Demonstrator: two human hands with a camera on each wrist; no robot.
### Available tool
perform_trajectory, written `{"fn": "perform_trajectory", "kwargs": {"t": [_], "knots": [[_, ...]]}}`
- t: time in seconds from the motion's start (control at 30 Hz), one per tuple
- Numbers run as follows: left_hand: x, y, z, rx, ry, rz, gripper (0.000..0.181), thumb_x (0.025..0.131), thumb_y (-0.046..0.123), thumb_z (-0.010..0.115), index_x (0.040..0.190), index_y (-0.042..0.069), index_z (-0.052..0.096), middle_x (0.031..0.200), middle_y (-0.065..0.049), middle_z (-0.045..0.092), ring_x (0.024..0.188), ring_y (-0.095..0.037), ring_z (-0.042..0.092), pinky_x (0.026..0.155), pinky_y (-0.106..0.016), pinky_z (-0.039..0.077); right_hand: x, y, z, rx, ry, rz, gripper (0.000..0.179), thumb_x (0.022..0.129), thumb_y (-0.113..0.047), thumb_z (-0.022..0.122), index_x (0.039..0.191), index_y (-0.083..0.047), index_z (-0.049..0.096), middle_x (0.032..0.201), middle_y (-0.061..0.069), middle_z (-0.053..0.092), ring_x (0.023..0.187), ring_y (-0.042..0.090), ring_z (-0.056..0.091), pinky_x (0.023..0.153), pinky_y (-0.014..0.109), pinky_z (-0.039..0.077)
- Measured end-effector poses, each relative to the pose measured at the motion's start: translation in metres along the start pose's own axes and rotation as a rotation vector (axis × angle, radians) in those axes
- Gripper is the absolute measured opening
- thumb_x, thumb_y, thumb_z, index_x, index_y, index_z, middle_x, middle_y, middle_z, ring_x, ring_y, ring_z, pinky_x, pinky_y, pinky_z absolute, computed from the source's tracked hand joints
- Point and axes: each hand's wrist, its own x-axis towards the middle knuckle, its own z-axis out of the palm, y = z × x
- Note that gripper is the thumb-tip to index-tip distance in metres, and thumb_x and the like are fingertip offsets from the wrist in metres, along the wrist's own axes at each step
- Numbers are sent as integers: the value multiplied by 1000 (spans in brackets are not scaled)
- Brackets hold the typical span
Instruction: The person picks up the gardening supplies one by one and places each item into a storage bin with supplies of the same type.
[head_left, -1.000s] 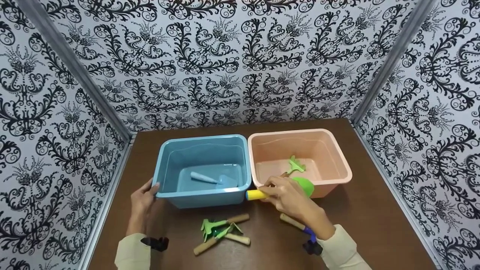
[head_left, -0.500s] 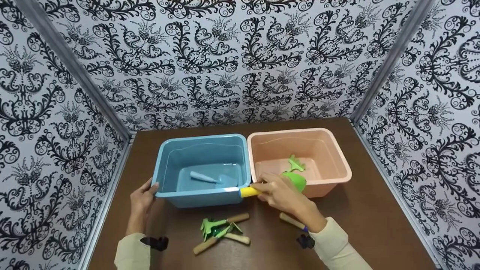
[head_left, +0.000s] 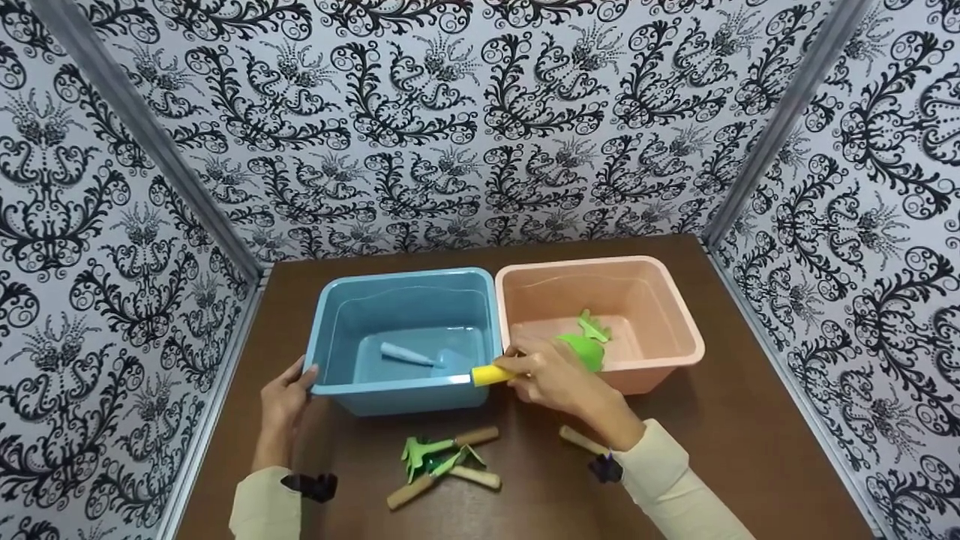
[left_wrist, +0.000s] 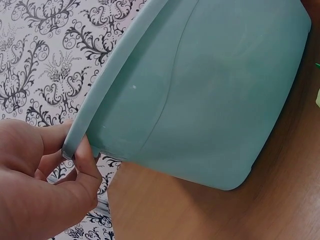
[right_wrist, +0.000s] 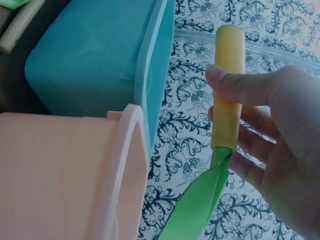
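Note:
My left hand (head_left: 286,394) grips the near left corner of the blue basin (head_left: 405,386), thumb and fingers pinching its rim, as the left wrist view shows. A light blue toy shovel (head_left: 409,355) lies on that basin's floor. My right hand (head_left: 559,379) holds a trowel by its yellow handle (right_wrist: 229,100); the green blade (right_wrist: 192,205) points right, over the near rim of the peach basin (head_left: 660,364). Thumb and fingers wrap the handle, whose free end reaches over the blue basin's near right corner. Inside the peach basin lies a small green rake (head_left: 594,327).
In front of the blue basin, several green hand tools with wooden handles (head_left: 442,465) lie in a crossed pile on the brown table (head_left: 525,502). Another wooden-handled tool (head_left: 583,441) with a blue part lies partly under my right wrist. Patterned walls (head_left: 480,135) enclose the table.
My right hand has moved left and slightly away from me with the trowel, bringing the handle's end over the blue basin's corner. My left hand has stayed on the rim.

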Motion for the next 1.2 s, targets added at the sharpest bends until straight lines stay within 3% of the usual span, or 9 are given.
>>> {"fn": "perform_trajectory", "kwargs": {"t": [0.17, 0.27, 0.37, 0.67, 0.8, 0.87, 0.93, 1.1, 1.2], "knots": [[1, -1, 0, 61, 25, 25, 54, 103, 22, 56, 152, 6, 40, 155, -23, 39, 137, -36, 46, 77, -12, 46, 6, 0, 2, -8, -3, -40, 32, 77, -5, 81, 105, -20, 80, 89, 1, 67, 80, 16, 60, 65, 28, 51], [0, -1, 0, 55, 23, 18, 53, 104, 21, 55, 152, 5, 39, 156, -23, 37, 141, -37, 44, 98, -30, 49, 10, -1, 2, 8, -26, -25, 29, 79, -8, 81, 106, -20, 80, 90, 0, 68, 82, 16, 61, 66, 28, 52], [0, 0, 0, 32, 11, 10, 55, 104, 22, 54, 153, 5, 37, 157, -23, 35, 144, -39, 40, 111, -45, 41, 14, -1, 2, 8, -53, -1, 28, 81, -10, 80, 107, -20, 79, 92, 0, 68, 84, 17, 62, 68, 28, 53], [-1, 1, -1, -7, -10, -5, 55, 104, 20, 54, 154, 5, 35, 159, -23, 32, 145, -37, 38, 116, -49, 36, 22, 3, 6, -11, -118, 52, 25, 84, -16, 80, 108, -23, 79, 95, -1, 70, 88, 18, 65, 72, 31, 55], [0, 1, -2, 15, -12, -11, 56, 104, 24, 54, 154, 7, 35, 159, -21, 33, 145, -35, 39, 115, -46, 37, 26, 5, 6, 12, -149, 79, 27, 86, -16, 79, 112, -23, 79, 97, 0, 71, 89, 18, 66, 75, 31, 55], [0, 1, -2, 24, -12, -14, 57, 104, 27, 54, 154, 8, 36, 159, -21, 34, 142, -33, 42, 107, -36, 44, 29, 6, 6, 29, -158, 87, 28, 86, -16, 79, 114, -22, 78, 97, 0, 71, 89, 18, 66, 75, 31, 55], [1, 1, -1, 26, -11, -13, 57, 104, 28, 55, 154, 9, 36, 159, -21, 33, 141, -32, 42, 105, -35, 43, 31, 7, 7, 43, -168, 96, 30, 85, -15, 79, 115, -21, 78, 99, 0, 71, 89, 18, 67, 75, 30, 55], [0, -1, 2, -64, -23, -15, 57, 104, 25, 55, 154, 7, 36, 159, -23, 33, 138, -34, 43, 83, -17, 50, 38, 8, 10, 47, -181, 72, 30, 85, -16, 80, 115, -20, 78, 97, 2, 70, 85, 18, 66, 72, 30, 55], [-1, -1, 1, -114, -36, -27, 57, 104, 23, 54, 154, 6, 35, 160, -24, 31, 138, -35, 43, 69, -9, 46, 43, 6, 13, 48, -195, 52, 32, 85, -17, 80, 116, -20, 77, 97, 1, 70, 84, 17, 67, 71, 29, 55]]}}
